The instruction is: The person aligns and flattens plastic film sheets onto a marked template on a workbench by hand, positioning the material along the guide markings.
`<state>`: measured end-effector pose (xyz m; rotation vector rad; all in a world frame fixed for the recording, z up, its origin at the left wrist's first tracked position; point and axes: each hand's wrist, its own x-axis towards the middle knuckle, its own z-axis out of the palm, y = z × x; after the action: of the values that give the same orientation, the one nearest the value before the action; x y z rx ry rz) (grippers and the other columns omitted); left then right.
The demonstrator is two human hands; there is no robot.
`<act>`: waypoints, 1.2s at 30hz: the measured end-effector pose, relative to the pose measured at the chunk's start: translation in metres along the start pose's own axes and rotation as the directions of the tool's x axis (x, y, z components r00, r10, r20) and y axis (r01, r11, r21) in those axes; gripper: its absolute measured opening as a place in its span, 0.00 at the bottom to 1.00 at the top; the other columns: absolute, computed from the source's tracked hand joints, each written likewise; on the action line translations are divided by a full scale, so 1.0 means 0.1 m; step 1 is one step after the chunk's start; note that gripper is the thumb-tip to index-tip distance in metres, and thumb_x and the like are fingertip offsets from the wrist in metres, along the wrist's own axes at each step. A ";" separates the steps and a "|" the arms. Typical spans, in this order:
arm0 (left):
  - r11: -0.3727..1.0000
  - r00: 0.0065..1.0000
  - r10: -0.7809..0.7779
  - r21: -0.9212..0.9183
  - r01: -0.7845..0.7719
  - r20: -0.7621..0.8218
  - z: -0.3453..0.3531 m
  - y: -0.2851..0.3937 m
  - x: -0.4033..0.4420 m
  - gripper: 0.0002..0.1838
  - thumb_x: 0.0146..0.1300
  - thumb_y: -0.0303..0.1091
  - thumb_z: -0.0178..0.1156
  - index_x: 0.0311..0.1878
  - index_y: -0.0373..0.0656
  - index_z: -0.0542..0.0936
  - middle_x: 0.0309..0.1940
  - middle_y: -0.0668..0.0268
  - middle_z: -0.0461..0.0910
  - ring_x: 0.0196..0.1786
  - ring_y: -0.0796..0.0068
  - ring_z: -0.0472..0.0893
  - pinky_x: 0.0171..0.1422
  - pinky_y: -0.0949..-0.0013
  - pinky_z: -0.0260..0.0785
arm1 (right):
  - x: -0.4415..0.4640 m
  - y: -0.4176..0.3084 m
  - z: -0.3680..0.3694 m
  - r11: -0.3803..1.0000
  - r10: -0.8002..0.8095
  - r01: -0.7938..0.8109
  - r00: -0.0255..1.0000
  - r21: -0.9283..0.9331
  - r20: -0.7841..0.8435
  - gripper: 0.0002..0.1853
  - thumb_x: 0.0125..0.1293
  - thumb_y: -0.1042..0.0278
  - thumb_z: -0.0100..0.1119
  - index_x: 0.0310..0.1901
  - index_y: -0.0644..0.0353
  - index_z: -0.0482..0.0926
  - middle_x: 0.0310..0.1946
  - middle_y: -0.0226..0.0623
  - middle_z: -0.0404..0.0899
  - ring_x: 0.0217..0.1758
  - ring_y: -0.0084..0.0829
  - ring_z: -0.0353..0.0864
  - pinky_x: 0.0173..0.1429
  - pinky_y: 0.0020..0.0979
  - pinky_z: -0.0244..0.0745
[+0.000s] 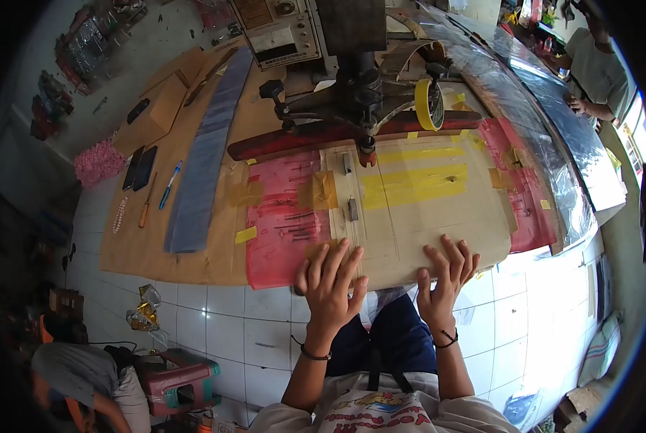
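Observation:
My left hand [330, 283] rests with spread fingers at the front edge of a tan board [431, 227], where it meets a red plastic sheet [279, 252]. Further right, my right hand [447, 278] lies on the same board near its front edge, fingers apart. Neither hand holds anything. Yellow tape strips [416, 186] cross the board, and two small metal pieces, one of them a dark block [352, 210], sit along its left part. Just beyond stands a press-like machine [362, 94] with a long red bar [287, 145] over the board's far side.
A roll of yellow tape [422, 105] hangs on the machine. Leftward lie a bluish plastic strip [207, 159], a blue pen [170, 186], a screwdriver [147, 206] and a phone [144, 167]. Clear plastic sheeting [546, 166] covers the right side. Other people are at far right and lower left.

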<state>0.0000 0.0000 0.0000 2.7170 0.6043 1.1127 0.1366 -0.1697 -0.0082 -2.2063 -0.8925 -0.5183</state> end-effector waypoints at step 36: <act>1.000 1.000 0.011 0.008 -0.011 -0.010 0.01 -0.01 0.00 0.24 0.77 0.51 0.53 0.69 0.56 0.84 0.73 0.68 0.78 0.77 0.58 0.68 0.82 0.48 0.46 | -0.06 0.33 0.51 0.984 -0.171 0.176 0.916 -0.019 -0.364 0.15 0.74 0.57 0.52 0.51 0.41 0.89 0.63 0.31 0.81 0.75 0.43 0.64 0.86 0.55 0.38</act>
<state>0.0004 0.0014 -0.0006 2.7268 0.5972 1.1299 0.1619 -0.1528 -0.0613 -1.9366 -0.8868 -0.9689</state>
